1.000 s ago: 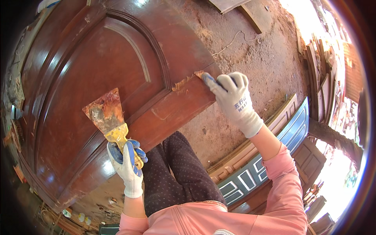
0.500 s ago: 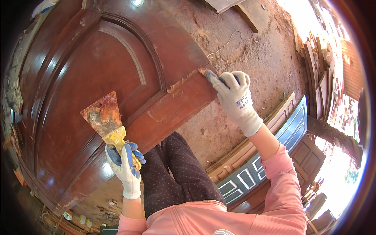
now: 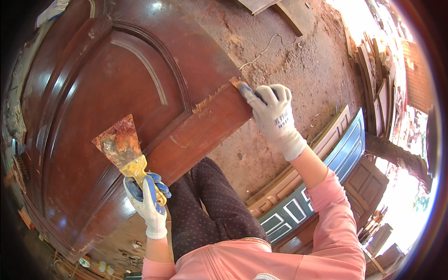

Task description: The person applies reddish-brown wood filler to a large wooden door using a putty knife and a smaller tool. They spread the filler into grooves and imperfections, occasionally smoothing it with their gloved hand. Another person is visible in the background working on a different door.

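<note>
A large reddish-brown wooden door [image 3: 135, 88] with carved, curved moulding lies before me. My left hand [image 3: 147, 200], in a white glove with blue palm coating, is closed around the yellow handle of a wide putty knife [image 3: 122, 147]. Its blade is smeared with orange-brown putty and points up over the door. At the door's right edge, my gloved right hand [image 3: 273, 112] presses its thumb onto a dab of orange putty [image 3: 236, 82] by a joint line. The other fingers are curled; anything inside them is hidden. More putty [image 3: 199, 105] sits rough along that joint.
Another gloved hand [image 3: 52, 11] rests at the door's far left edge. Panelled doors, one blue-grey [image 3: 347, 147], lean at my right. Wood pieces [image 3: 373, 88] are piled beyond them. A thin cord [image 3: 266, 49] lies on the dirt floor.
The door and both my hands appear shifted slightly left in view. My right thumb stays at the putty by the joint. Another gloved hand shows more at the upper left.
</note>
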### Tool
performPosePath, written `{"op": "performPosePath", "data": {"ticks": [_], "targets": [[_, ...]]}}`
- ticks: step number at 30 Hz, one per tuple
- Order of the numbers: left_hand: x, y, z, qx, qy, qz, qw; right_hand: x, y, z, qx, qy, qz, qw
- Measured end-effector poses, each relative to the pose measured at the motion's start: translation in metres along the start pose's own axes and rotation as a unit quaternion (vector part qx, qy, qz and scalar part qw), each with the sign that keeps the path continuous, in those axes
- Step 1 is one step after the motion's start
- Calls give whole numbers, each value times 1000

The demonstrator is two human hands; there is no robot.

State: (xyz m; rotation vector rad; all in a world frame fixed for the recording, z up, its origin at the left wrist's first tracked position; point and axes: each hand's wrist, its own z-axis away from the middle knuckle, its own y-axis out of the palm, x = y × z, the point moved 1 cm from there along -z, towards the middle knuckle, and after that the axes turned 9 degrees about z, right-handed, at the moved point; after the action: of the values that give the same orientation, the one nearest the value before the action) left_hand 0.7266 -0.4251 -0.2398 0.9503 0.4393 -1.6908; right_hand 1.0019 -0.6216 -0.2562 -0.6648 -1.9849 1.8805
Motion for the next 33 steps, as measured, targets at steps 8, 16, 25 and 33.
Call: {"op": "performPosePath", "data": {"ticks": [8,16,25,33], "targets": [[1,-2,0,1,13,-10,1000,2,0,-5,-11,18,5,1000],[-2,-3,0,13,12,3,1000,-1,-7,-4,-5,35,-10,999],[-6,-7,-2,13,2,13,1000,4,-10,-2,-2,20,-4,1000],[-7,20,6,38,-19,59,997,23,-24,-3,1,15,20,1000]]}}
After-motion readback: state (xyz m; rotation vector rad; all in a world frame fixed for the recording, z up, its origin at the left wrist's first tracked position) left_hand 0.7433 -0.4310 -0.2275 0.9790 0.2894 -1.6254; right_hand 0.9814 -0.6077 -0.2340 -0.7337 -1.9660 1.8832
